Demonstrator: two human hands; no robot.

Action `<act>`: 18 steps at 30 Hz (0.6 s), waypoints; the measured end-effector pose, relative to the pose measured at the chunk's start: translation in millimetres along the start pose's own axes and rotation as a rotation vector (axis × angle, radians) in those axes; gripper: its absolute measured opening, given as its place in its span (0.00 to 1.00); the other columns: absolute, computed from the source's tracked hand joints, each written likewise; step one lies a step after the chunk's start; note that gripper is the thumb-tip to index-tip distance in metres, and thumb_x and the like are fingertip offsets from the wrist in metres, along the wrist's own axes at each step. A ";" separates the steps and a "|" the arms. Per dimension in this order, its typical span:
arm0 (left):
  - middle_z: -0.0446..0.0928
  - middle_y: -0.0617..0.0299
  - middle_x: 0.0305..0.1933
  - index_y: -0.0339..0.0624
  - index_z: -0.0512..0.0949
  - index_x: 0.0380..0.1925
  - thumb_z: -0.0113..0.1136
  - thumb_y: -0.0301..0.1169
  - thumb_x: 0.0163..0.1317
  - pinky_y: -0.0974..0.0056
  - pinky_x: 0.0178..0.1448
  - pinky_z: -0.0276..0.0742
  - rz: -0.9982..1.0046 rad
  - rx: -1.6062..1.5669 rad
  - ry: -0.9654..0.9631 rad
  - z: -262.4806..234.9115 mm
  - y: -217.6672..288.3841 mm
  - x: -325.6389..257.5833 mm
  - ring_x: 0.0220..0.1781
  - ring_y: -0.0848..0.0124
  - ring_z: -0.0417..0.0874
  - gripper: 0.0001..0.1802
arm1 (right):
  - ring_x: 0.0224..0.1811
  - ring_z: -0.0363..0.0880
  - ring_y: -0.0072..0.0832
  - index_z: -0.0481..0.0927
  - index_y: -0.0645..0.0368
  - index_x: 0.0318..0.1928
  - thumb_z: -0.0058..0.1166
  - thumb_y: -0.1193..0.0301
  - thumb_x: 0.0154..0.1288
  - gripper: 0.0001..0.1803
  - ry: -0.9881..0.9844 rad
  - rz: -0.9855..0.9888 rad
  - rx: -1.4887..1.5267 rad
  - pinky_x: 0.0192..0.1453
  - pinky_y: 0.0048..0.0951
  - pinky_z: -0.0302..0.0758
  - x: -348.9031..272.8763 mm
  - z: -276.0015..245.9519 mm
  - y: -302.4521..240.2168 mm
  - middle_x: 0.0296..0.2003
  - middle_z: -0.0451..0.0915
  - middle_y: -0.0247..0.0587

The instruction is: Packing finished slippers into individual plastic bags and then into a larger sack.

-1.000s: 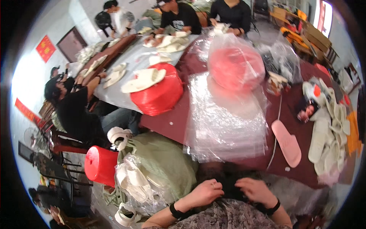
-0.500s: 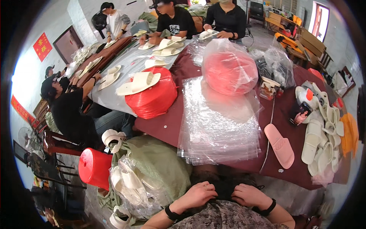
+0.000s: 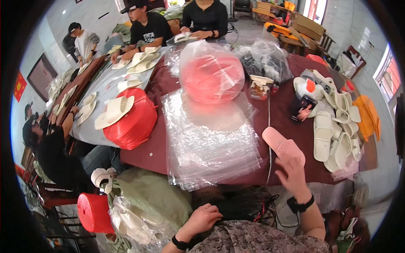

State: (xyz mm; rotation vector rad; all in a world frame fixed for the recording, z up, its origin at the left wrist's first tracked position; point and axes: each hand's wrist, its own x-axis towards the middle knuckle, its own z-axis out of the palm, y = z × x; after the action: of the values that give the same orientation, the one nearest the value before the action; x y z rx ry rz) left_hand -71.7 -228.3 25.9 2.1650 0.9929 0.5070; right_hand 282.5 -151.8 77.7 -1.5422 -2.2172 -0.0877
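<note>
A pink slipper [image 3: 283, 145] lies on the dark red tabletop, its toe end pointing up and left. My right hand [image 3: 291, 175] is over its near end with fingers stretched out, partly covering it; whether they touch it is hard to tell. My left hand [image 3: 204, 218] rests at my lap, fingers curled, with nothing visible in them. Between the slipper and a bag-covered red bundle [image 3: 211, 76] lies a stack of clear plastic bags [image 3: 211, 143]. Cream slippers [image 3: 322, 137] are heaped to the slipper's right, beside a phone [image 3: 303, 109].
A red roll [image 3: 130, 122] carries a cream slipper [image 3: 114, 111] at the left. Below it are a green sack [image 3: 147, 194], bagged cream slippers [image 3: 130, 223] and a red stool [image 3: 93, 213]. Several people work with slippers at tables beyond. Orange cloth [image 3: 367, 114] hangs at the right.
My right hand has left my lap and reached forward and right to the pink slipper. My left hand stays at my lap. The view has turned rightward.
</note>
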 end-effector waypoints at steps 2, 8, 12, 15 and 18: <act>0.76 0.64 0.32 0.45 0.83 0.31 0.65 0.28 0.51 0.60 0.43 0.75 0.009 -0.001 -0.013 -0.8 -0.4 6.3 0.38 0.61 0.76 0.06 | 0.48 0.76 0.46 0.78 0.53 0.48 0.66 0.70 0.48 0.23 -0.008 0.037 -0.038 0.51 0.41 0.74 11.3 1.3 26.0 0.49 0.76 0.43; 0.75 0.64 0.33 0.44 0.82 0.32 0.64 0.28 0.51 0.60 0.44 0.75 -0.018 -0.030 -0.042 -2.2 -4.2 17.4 0.38 0.62 0.75 0.07 | 0.41 0.79 0.46 0.75 0.57 0.40 0.65 0.74 0.46 0.18 -0.116 0.077 0.093 0.40 0.40 0.77 28.8 4.7 54.5 0.41 0.75 0.45; 0.75 0.63 0.36 0.44 0.82 0.35 0.61 0.26 0.52 0.60 0.44 0.75 -0.048 -0.061 -0.092 -9.5 -6.2 25.4 0.41 0.61 0.75 0.09 | 0.36 0.81 0.40 0.79 0.52 0.36 0.64 0.74 0.49 0.12 0.064 -0.013 0.250 0.35 0.36 0.78 78.7 -3.1 23.5 0.39 0.77 0.38; 0.74 0.62 0.36 0.43 0.80 0.35 0.61 0.27 0.53 0.58 0.45 0.74 -0.068 -0.169 -0.178 -18.2 -13.6 39.8 0.40 0.59 0.74 0.09 | 0.37 0.81 0.36 0.79 0.51 0.37 0.64 0.73 0.50 0.12 -0.017 -0.234 0.360 0.35 0.33 0.79 127.2 13.3 -11.2 0.38 0.77 0.36; 0.73 0.61 0.36 0.42 0.80 0.33 0.60 0.27 0.49 0.58 0.44 0.74 -0.105 -0.143 -0.198 -28.4 -8.8 56.7 0.41 0.60 0.73 0.09 | 0.34 0.79 0.34 0.78 0.51 0.37 0.62 0.71 0.52 0.11 -0.134 -0.418 0.523 0.32 0.34 0.77 171.4 45.2 -46.3 0.37 0.75 0.34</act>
State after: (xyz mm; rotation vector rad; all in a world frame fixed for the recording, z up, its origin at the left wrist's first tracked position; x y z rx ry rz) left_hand -57.1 -168.3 42.4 1.9817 0.9266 0.2976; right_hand 177.6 -5.5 111.7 -0.8188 -2.3790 0.4463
